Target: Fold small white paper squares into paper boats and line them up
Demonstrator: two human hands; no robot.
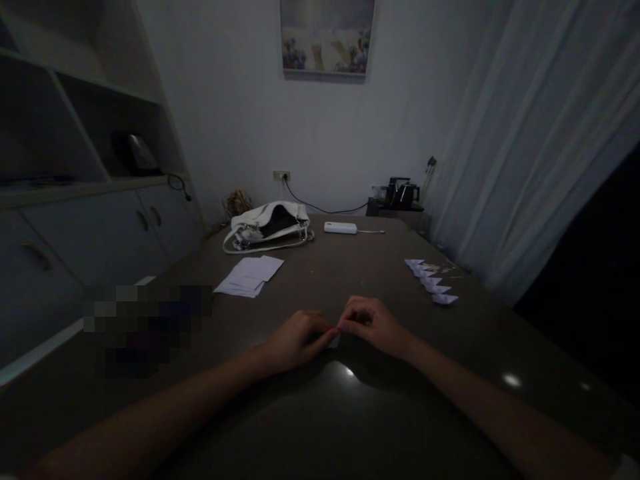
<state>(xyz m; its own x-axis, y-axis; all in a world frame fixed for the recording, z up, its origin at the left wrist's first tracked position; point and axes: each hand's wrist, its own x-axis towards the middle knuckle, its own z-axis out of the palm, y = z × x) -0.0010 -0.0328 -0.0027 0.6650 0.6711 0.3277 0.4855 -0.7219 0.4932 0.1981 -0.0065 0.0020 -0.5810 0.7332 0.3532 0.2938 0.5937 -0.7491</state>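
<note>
My left hand (301, 341) and my right hand (374, 325) meet at the middle of the dark table, fingertips together. Between them is a small piece of paper (335, 342), white and mostly covered by my fingers. Both hands pinch it just above the tabletop; its folds cannot be made out. Off to the right stands a slanting row of several folded paper boats (433, 285). To the left, beyond my left hand, lies a loose stack of white paper sheets (249, 275).
A white handbag (270, 223) lies at the far side of the table (350, 413), left of a white power bank (341, 228) with a short cable. Small scraps (440, 269) lie beside the boats. A blurred-out patch covers the left table edge. A curtain (490, 133) hangs at right.
</note>
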